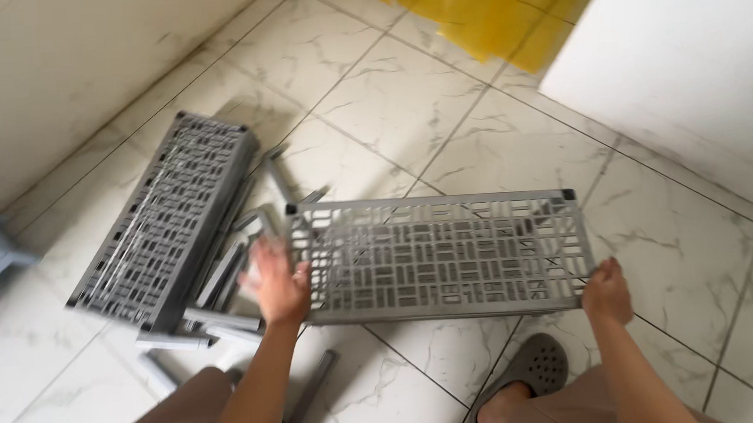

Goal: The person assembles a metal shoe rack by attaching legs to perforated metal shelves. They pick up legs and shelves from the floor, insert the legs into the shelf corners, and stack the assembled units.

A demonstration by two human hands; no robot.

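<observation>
Open tiles on the right, clutter on the left

The shelf panel (441,255) spans the middle of the frame, held at both ends, with bare floor tiles (404,95) above it and to its right up to the white wall (693,57). At left, stacked shelves (169,217) and loose grey tubes (217,324) crowd the floor; a yellow sheet (486,5) covers the top centre.

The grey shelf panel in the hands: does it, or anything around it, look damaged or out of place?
No damage shows. The shelf panel is held level by left hand and right hand. Grey tubes lie scattered on the floor beside stacked panels.
</observation>
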